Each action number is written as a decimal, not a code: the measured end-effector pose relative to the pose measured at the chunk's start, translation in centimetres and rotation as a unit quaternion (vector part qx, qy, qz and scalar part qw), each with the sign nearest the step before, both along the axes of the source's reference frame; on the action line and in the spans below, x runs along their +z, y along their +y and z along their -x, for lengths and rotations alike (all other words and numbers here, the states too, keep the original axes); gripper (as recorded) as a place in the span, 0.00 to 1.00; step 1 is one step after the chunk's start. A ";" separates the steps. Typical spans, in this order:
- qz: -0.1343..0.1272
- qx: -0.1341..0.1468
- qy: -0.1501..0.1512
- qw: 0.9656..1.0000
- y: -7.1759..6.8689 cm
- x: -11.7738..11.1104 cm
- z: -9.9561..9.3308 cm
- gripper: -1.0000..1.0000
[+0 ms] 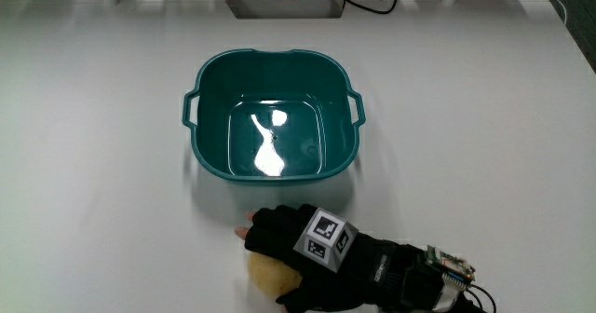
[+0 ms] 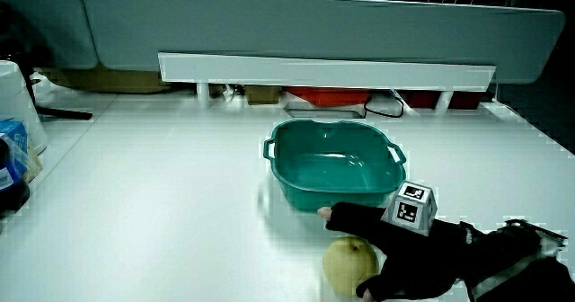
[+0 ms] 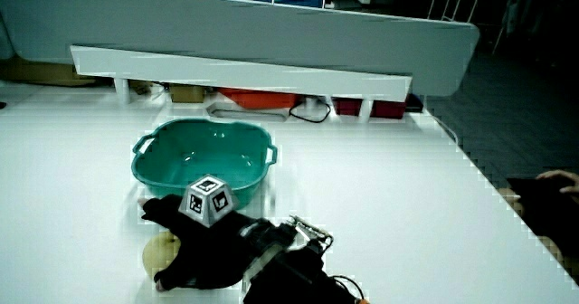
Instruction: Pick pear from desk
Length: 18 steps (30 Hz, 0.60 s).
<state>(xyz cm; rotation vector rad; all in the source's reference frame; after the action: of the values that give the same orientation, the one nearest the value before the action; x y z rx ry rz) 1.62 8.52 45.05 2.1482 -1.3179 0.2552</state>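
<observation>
Gloved hand (image 1: 303, 255) low over desk (image 1: 112, 164), palm down, patterned cube (image 1: 326, 237) on back facing up. Fingers (image 1: 265, 229) curled in grip around pear (image 1: 268, 273). Forearm (image 1: 410, 280) runs back toward person.

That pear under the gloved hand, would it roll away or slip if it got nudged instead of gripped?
The pear looks rounded and smooth-skinned, so a nudge would probably set it rolling on the bare table. The hand is draped over it, which likely pins it. It looks firm, so it should probably lift without squashing.
</observation>
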 end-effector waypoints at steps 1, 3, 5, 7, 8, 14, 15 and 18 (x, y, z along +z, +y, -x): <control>0.008 -0.002 0.004 1.000 0.0 0.1 0.1 0.70; -0.023 0.005 -0.011 1.000 0.1 0.1 0.0 0.75; -0.026 0.005 -0.009 1.000 -0.1 -0.1 0.1 0.80; -0.026 0.002 -0.014 1.000 -0.1 -0.3 0.2 0.85; 0.005 -0.003 -0.003 1.000 -0.1 0.0 0.2 0.88; 0.002 0.000 -0.014 1.000 -0.1 -0.2 0.2 1.00; 0.004 0.001 -0.018 1.000 0.0 0.1 0.2 1.00; 0.000 0.004 -0.021 1.000 0.1 0.0 0.2 1.00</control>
<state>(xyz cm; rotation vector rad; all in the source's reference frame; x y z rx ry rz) 1.41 8.61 45.01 2.1589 -1.3338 0.3039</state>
